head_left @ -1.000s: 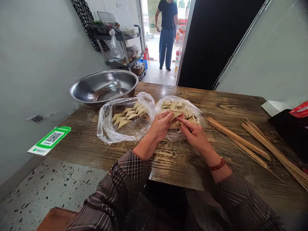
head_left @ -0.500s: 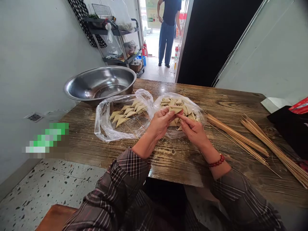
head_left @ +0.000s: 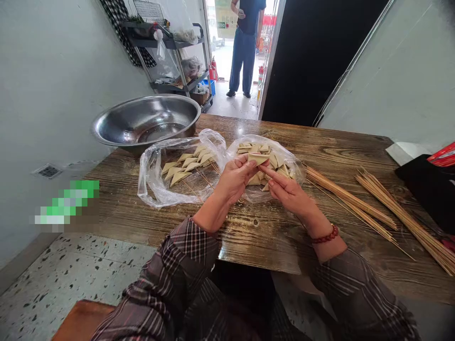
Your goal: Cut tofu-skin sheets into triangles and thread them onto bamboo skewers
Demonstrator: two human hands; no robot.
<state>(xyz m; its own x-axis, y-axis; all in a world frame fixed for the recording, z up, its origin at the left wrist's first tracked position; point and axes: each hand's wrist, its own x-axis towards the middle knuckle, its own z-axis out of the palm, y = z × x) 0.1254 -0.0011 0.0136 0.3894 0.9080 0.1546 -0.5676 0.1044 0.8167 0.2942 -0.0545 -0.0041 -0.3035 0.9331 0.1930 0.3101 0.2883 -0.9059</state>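
Observation:
My left hand (head_left: 232, 180) pinches a beige folded tofu-skin triangle (head_left: 258, 158) between thumb and fingers, above a bag of loose pieces. Against the triangle's lower right side rests the index fingertip of my right hand (head_left: 289, 192). Its other fingers are curled; whether they grip a thin skewer is hidden. Below both hands, the right clear plastic bag (head_left: 298, 166) holds many loose tofu-skin triangles (head_left: 280, 166). On the left plastic bag (head_left: 151, 189) lie several more triangles (head_left: 180, 176), with thin bamboo skewers (head_left: 192, 189) sticking out toward me.
A large steel basin (head_left: 113, 125) stands at the table's back left. Two bundles of bamboo skewers (head_left: 350, 199) lie to the right, near a black holder (head_left: 426, 184). Beyond the wooden table (head_left: 341, 147) are a shelf cart (head_left: 170, 45) and a person (head_left: 245, 52) in the doorway.
My right hand has shifted slightly right and down, its index finger now straighter against the triangle. My left hand keeps its pinch. The person in the doorway has raised one forearm.

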